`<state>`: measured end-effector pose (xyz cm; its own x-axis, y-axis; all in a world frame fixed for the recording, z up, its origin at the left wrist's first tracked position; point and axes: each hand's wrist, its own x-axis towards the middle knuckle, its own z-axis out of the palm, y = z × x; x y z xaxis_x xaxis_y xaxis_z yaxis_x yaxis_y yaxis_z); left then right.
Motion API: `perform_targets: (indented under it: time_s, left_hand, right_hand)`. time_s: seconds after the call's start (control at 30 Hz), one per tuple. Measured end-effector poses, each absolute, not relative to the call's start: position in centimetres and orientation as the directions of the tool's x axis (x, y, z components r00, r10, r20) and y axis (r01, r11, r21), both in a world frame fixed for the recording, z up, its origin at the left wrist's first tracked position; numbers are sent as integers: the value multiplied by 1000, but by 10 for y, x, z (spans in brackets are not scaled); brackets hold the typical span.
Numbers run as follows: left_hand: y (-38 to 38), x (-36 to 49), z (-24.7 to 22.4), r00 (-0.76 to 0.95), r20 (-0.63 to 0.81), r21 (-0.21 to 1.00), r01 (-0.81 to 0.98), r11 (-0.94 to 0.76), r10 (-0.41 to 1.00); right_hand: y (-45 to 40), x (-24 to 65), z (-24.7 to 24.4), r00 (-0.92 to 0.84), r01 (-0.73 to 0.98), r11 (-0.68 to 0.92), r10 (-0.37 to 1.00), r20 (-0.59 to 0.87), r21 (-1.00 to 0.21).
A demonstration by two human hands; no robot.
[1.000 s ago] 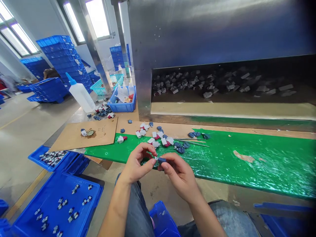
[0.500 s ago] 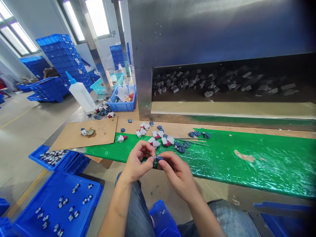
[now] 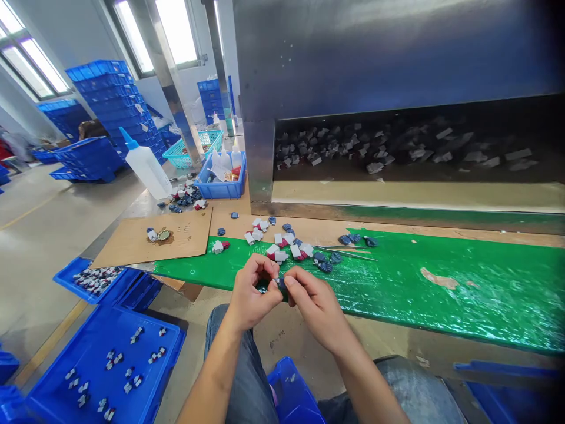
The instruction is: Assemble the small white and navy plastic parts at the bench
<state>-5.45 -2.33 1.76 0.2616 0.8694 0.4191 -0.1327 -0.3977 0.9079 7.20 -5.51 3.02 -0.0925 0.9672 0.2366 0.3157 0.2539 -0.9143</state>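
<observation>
Pinching from both sides, the two hands meet just off the near edge of the green-covered tabletop [image 3: 424, 294], with one tiny piece between them. The left hand [image 3: 253, 294] has thumb and forefinger together at its pale end; the right hand [image 3: 320, 306] has its fingers clamped on the dark blue part [image 3: 282, 284]. Fingertips hide most of the join, so whether the two ends are fully seated, I cannot tell.

Close, two-handed fitting or adjusting looks like the step in hand. The next move would call for a steady left pinch, the dark part kept in line, and light, even pressure from the right; a slip could twist it or drop it off the edge.

Just beyond the hands, white-and-red pieces [image 3: 277, 255] lie loosely scattered, with dark blue pieces [image 3: 324, 265] to their right and slender metal tools [image 3: 353, 254] alongside. Over on the left, a cardboard sheet [image 3: 194, 235] carries a small round cap [image 3: 163, 235], and a white squeeze bottle [image 3: 148, 171] with a blue nozzle stands farther back. Down at near left, a blue tray [image 3: 88, 359] holds spaced-out little clusters in white and dark blue.
</observation>
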Motion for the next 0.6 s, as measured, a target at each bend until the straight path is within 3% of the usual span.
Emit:
perform_targets:
  time_s: [0.23,0.6]
  left_hand:
    - [-23,-56,16,269,450,893,-154,-423,852]
    - [-19,-57,14,219,428,898,-215,-385,877]
  right_hand:
    - [-49,76,40,-134,201,106,988,80,-974]
    - [-52,74,37,-107,59,132,986,125,-990]
